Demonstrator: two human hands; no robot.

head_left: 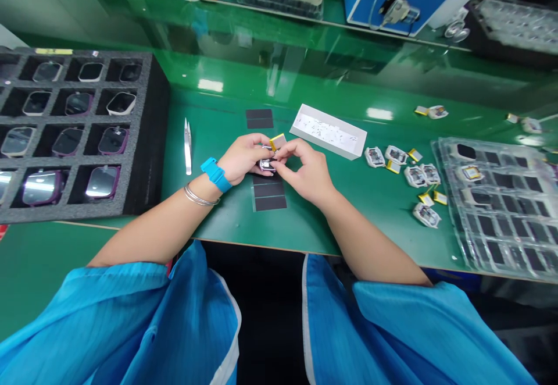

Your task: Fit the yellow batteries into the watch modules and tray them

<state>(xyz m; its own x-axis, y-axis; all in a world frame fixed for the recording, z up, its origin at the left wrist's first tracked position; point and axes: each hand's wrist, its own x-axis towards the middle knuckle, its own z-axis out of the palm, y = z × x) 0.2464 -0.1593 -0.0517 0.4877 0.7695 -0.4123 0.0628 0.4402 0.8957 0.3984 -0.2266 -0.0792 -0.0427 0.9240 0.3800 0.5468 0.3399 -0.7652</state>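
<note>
A small, rounded silvery casing (266, 165) is held by the left hand (244, 157), presumably for steadiness, and met by the narrowed right hand (308, 171), its grip unclear; a flat, yellow-edged silver battery (278, 141) is angled clear at one o'clock.

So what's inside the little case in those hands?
A shiny, silvery part shows inside the case. The left hand and right hand cover the rest, so I can't tell what's there. A yellow-edged battery shows outside.

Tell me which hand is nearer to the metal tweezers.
Left. The left hand is to the right of the tweezers, not touching them; the right hand is farther right, beyond it.
</note>
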